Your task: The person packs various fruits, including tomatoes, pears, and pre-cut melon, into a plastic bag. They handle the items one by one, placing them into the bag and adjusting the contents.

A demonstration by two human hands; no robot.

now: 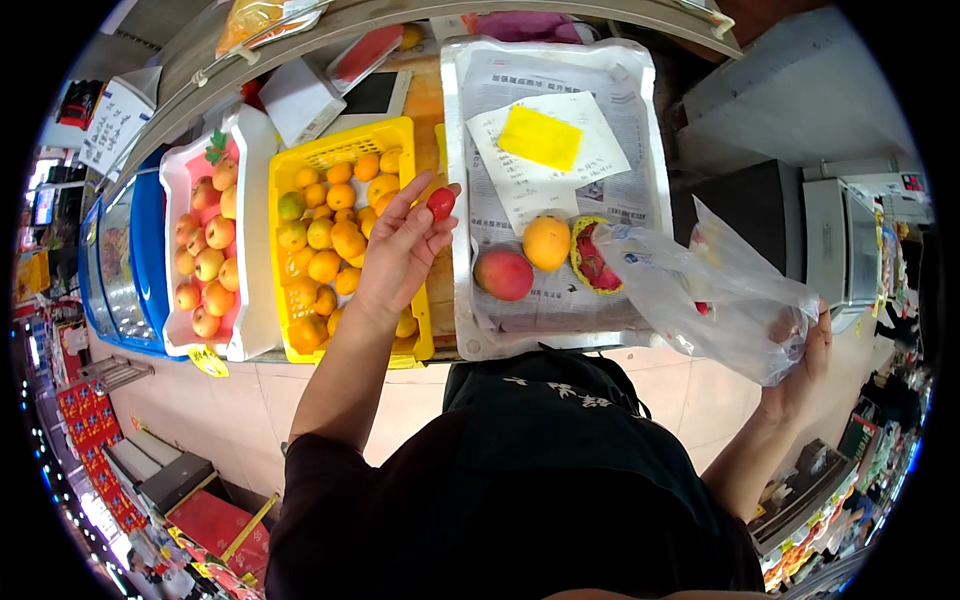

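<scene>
Pinched between the thumb and fingers of my left hand (pixel 397 247) is a small red fruit (pixel 441 203), maybe a cherry tomato. That hand is raised over the edge between the yellow crate and the white foam box (pixel 456 225). A clear plastic bag (pixel 675 277) hangs from my right hand (pixel 802 375), stretching across the box's right rim. Something small and red shows through the film. On the newspaper lining (pixel 540 315) lie a reddish mango (pixel 504 274), a yellow-orange mango (pixel 547 242) and a dragon fruit (pixel 598 262) in yellow foam netting, partly behind the bag.
Left of the box stands a yellow plastic crate (pixel 424 315) of oranges (pixel 325 265). Beyond it, a white foam box (pixel 259 307) holds apples (pixel 208 264). Handwritten paper sheets (pixel 540 196) and a yellow card (pixel 540 139) lie on the newspaper. A metal rail (pixel 247 52) crosses the far side.
</scene>
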